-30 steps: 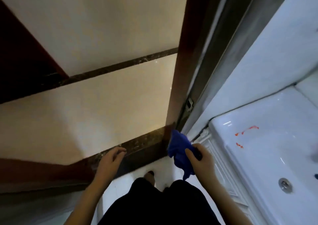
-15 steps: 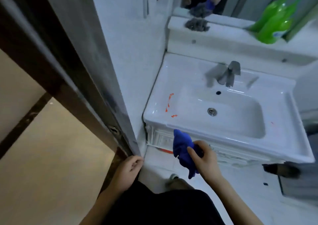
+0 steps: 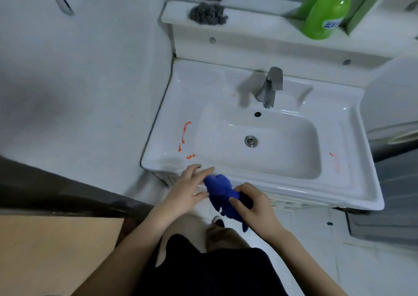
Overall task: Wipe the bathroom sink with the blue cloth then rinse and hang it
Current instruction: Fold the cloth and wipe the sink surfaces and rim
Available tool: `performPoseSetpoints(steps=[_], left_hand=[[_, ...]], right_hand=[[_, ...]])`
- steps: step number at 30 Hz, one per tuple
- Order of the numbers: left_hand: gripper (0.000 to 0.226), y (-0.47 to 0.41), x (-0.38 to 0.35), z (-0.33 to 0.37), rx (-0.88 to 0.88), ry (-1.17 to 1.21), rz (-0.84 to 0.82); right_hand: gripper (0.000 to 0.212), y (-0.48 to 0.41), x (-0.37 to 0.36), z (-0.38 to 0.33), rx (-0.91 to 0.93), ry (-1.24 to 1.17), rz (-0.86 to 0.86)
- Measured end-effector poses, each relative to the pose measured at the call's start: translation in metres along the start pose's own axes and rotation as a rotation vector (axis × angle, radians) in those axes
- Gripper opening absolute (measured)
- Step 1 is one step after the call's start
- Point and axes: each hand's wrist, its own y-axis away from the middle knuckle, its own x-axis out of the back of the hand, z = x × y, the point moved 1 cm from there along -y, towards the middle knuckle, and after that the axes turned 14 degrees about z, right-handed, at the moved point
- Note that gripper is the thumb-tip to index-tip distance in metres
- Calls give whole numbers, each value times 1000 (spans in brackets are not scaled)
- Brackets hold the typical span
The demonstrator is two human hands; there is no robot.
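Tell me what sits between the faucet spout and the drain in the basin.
Only the small dark overflow hole lies between the faucet and the drain; otherwise bare white basin, in the head view.

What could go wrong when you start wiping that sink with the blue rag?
The blue cloth is bunched in the right hand, so it might smear the orange marks across the sink rather than lift them. A wide sweep near the faucet could also miss the mark on the right rim.

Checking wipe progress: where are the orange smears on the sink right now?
In the head view, the main orange smears sit on the sink rim's left side, just beyond the left hand; a fainter mark lies on the right rim.
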Motion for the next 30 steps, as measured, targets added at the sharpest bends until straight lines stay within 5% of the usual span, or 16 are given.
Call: performPoseSetpoints(steps=[4,8,15,22,27,30], left_hand=[[35,-24,-8,-9,-16,-15,-47],[9,-36,-1,-8,220,108,-108],[12,-93,-13,-20,366,67,-35],[20,-120,-37,-51,220,-124,-12],[22,-112,-29,-49,49,25,35],[23,-97,-17,-46,47,140,-124]], right_hand=[[5,-32,7,14,-75,-128,-91],[8,-70,7,31,-239,-172,-147],[3,-140,-18,58,-216,45,-123],[11,-162,-41,91,-266,147,-134],[17,-145,-35,87,-83,158,-142],[19,-129,-28,75,13,113,-227]])
